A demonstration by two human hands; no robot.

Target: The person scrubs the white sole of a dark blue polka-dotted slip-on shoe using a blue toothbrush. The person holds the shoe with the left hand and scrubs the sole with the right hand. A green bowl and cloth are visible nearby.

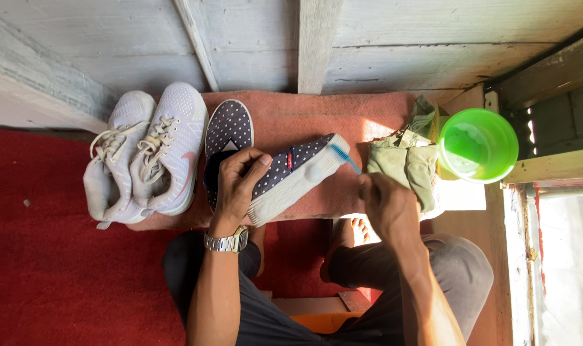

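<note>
With our left hand (237, 186) clamped around the polka-dot slip-on shoe (285, 176) at mid-mat, sole tilted up for access, our right hand (384, 205) pinches the blue toothbrush (344, 157), bristles on its toe rubber.

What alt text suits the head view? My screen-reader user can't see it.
A left hand holds a dotted dark shoe while the right hand scrubs its white sole with a blue toothbrush. Its mate, white sneakers, a rag and a green cup lie nearby.
</note>
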